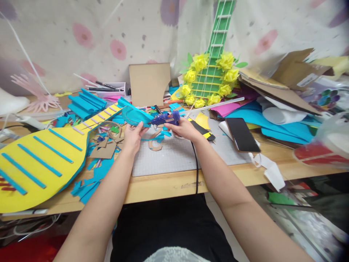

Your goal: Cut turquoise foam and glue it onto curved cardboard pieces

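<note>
Above the worktop (pixel 163 187), our right hand (pixel 183 128) has fingers clamped on the blue glue gun (pixel 165 118), likely rigid, best gripped by its handle; our left hand (pixel 132 139) pinches 1 curved blue craft piece (pixel 137 115), probably light, easily creased, safest by its edge.

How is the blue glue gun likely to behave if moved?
The glue gun is probably rigid, its body looking like hard plastic. It seems light enough for one-handed use: the right hand appears to hold it alone. The black cord over the table edge might drag, if attached.
</note>
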`<action>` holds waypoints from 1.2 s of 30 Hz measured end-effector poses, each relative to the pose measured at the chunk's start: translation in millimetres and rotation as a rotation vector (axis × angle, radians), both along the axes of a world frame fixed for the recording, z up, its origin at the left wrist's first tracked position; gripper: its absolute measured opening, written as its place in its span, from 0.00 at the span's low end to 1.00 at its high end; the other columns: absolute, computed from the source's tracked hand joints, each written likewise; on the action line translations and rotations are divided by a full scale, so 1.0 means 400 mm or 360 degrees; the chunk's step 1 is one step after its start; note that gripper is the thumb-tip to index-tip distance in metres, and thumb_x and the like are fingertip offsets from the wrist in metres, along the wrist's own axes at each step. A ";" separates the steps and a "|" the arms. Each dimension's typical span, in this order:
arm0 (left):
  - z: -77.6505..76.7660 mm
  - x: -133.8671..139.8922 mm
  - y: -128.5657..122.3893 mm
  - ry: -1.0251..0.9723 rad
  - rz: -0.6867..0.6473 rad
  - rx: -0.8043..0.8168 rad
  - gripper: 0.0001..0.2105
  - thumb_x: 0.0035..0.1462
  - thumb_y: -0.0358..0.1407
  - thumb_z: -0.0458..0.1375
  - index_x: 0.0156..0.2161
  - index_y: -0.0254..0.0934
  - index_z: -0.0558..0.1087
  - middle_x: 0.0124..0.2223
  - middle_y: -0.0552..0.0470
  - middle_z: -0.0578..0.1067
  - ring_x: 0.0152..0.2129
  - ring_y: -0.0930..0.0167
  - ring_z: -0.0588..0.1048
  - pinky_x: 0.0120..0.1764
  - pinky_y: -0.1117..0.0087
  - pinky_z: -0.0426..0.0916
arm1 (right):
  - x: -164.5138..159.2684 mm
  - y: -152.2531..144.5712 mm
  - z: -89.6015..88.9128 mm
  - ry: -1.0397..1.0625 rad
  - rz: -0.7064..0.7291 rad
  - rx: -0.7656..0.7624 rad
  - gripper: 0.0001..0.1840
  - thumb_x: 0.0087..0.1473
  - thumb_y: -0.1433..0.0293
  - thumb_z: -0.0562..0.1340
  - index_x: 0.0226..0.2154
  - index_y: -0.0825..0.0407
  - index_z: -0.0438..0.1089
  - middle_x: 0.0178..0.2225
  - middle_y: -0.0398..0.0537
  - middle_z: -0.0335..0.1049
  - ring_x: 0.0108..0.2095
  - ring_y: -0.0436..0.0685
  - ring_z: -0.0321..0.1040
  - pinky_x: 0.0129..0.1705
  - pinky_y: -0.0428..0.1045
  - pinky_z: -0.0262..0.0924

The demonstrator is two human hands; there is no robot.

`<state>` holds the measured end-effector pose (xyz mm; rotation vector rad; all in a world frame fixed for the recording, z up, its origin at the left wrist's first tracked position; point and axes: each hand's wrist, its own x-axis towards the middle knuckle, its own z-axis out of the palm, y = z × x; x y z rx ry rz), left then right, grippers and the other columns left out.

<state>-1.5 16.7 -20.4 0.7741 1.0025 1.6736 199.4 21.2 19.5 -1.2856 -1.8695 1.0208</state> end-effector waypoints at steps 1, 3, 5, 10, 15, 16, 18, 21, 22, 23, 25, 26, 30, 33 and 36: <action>0.000 0.001 0.000 0.0005 -0.0002 0.0005 0.17 0.35 0.37 0.69 0.30 0.38 0.66 0.27 0.58 0.74 0.24 0.75 0.75 0.38 0.65 0.73 | 0.001 0.000 0.000 0.0022 0.0014 -0.0041 0.23 0.46 0.49 0.60 0.26 0.53 0.70 0.20 0.45 0.67 0.20 0.48 0.61 0.24 0.46 0.56; 0.001 0.001 -0.001 0.0024 0.0002 0.0014 0.17 0.36 0.37 0.69 0.30 0.38 0.66 0.27 0.58 0.75 0.25 0.74 0.75 0.38 0.65 0.73 | 0.006 0.003 -0.001 0.0079 0.0042 -0.0092 0.24 0.47 0.48 0.59 0.25 0.53 0.69 0.17 0.43 0.64 0.16 0.47 0.56 0.21 0.46 0.53; 0.001 0.001 -0.001 0.0041 0.0002 0.0025 0.17 0.37 0.37 0.68 0.31 0.38 0.66 0.29 0.57 0.75 0.27 0.73 0.76 0.38 0.65 0.73 | 0.012 0.007 -0.003 0.0138 0.0060 -0.0121 0.25 0.47 0.48 0.59 0.25 0.54 0.70 0.16 0.42 0.63 0.15 0.45 0.53 0.19 0.45 0.51; -0.001 0.000 -0.001 0.0054 -0.0001 0.0025 0.17 0.38 0.37 0.68 0.33 0.38 0.66 0.31 0.55 0.76 0.29 0.71 0.77 0.38 0.64 0.73 | 0.027 0.009 0.003 0.0286 0.0105 -0.0130 0.24 0.49 0.49 0.58 0.26 0.54 0.70 0.15 0.41 0.61 0.15 0.45 0.53 0.18 0.45 0.49; -0.004 -0.001 0.002 0.0051 0.0088 -0.0012 0.18 0.35 0.37 0.69 0.31 0.38 0.66 0.28 0.57 0.75 0.25 0.73 0.76 0.36 0.66 0.74 | 0.043 -0.001 0.018 0.0554 0.0185 -0.0123 0.25 0.48 0.48 0.58 0.24 0.54 0.68 0.14 0.40 0.59 0.14 0.44 0.52 0.16 0.44 0.47; -0.006 -0.002 0.003 0.0048 0.0111 -0.0010 0.18 0.35 0.37 0.69 0.31 0.38 0.66 0.27 0.57 0.75 0.24 0.74 0.75 0.36 0.66 0.74 | 0.047 -0.001 0.019 0.0593 0.0171 -0.0120 0.25 0.48 0.47 0.58 0.24 0.54 0.68 0.14 0.40 0.59 0.14 0.44 0.52 0.16 0.44 0.47; -0.009 -0.003 0.006 0.0053 0.0138 -0.0001 0.18 0.35 0.37 0.69 0.31 0.38 0.66 0.28 0.57 0.75 0.25 0.74 0.75 0.36 0.66 0.74 | 0.054 0.002 0.017 0.0651 0.0120 -0.0104 0.27 0.47 0.45 0.57 0.25 0.53 0.67 0.14 0.40 0.59 0.13 0.44 0.52 0.15 0.43 0.47; -0.016 -0.008 0.010 0.0075 0.0146 -0.0015 0.17 0.37 0.36 0.68 0.32 0.39 0.66 0.29 0.56 0.75 0.27 0.73 0.76 0.37 0.66 0.74 | 0.065 0.013 0.015 0.0720 -0.0032 -0.0030 0.27 0.47 0.44 0.57 0.26 0.52 0.66 0.16 0.40 0.60 0.15 0.45 0.54 0.16 0.43 0.48; -0.019 -0.010 0.011 0.0079 0.0155 -0.0027 0.17 0.37 0.35 0.68 0.33 0.39 0.66 0.29 0.56 0.74 0.27 0.73 0.76 0.37 0.66 0.74 | 0.069 0.018 0.016 0.0731 -0.0114 0.0005 0.26 0.47 0.44 0.57 0.26 0.52 0.66 0.16 0.41 0.61 0.15 0.45 0.55 0.16 0.43 0.49; -0.021 -0.012 0.011 0.0080 0.0171 -0.0038 0.17 0.37 0.35 0.68 0.33 0.39 0.66 0.29 0.57 0.74 0.27 0.73 0.76 0.37 0.65 0.74 | 0.076 0.022 0.018 0.0734 -0.0215 0.0042 0.26 0.47 0.44 0.57 0.27 0.52 0.66 0.17 0.42 0.62 0.16 0.45 0.56 0.16 0.43 0.50; -0.024 -0.015 0.011 0.0075 0.0200 -0.0052 0.17 0.37 0.35 0.68 0.33 0.39 0.66 0.29 0.57 0.74 0.27 0.73 0.76 0.37 0.65 0.74 | 0.100 0.028 0.026 0.0718 -0.0424 0.0118 0.26 0.47 0.45 0.58 0.28 0.52 0.66 0.19 0.43 0.65 0.17 0.46 0.57 0.16 0.43 0.52; -0.023 -0.015 0.010 0.0070 0.0203 -0.0057 0.17 0.37 0.35 0.68 0.33 0.39 0.66 0.29 0.56 0.74 0.27 0.73 0.76 0.37 0.64 0.74 | 0.117 0.029 0.030 0.0701 -0.0517 0.0150 0.25 0.46 0.46 0.59 0.28 0.52 0.66 0.21 0.44 0.66 0.18 0.46 0.58 0.17 0.43 0.52; -0.012 -0.008 0.004 0.0002 0.0146 -0.0067 0.17 0.36 0.36 0.68 0.32 0.38 0.67 0.29 0.56 0.74 0.26 0.73 0.76 0.37 0.64 0.73 | 0.221 0.031 0.024 0.0453 -0.0761 0.0219 0.22 0.41 0.51 0.64 0.27 0.53 0.67 0.28 0.48 0.70 0.20 0.46 0.61 0.18 0.44 0.54; -0.002 -0.001 -0.001 -0.0040 0.0081 -0.0050 0.19 0.32 0.34 0.69 0.31 0.37 0.67 0.29 0.56 0.75 0.26 0.74 0.75 0.37 0.65 0.73 | 0.299 0.031 -0.010 -0.0021 -0.1047 0.0202 0.22 0.42 0.51 0.63 0.28 0.55 0.69 0.24 0.48 0.70 0.21 0.50 0.63 0.22 0.46 0.58; 0.003 0.001 -0.005 -0.0038 0.0063 -0.0077 0.19 0.29 0.32 0.69 0.30 0.37 0.68 0.29 0.56 0.75 0.26 0.74 0.74 0.35 0.66 0.73 | 0.338 0.030 -0.052 -0.0419 -0.1264 0.0160 0.23 0.46 0.53 0.60 0.34 0.56 0.72 0.26 0.51 0.71 0.30 0.58 0.70 0.33 0.52 0.64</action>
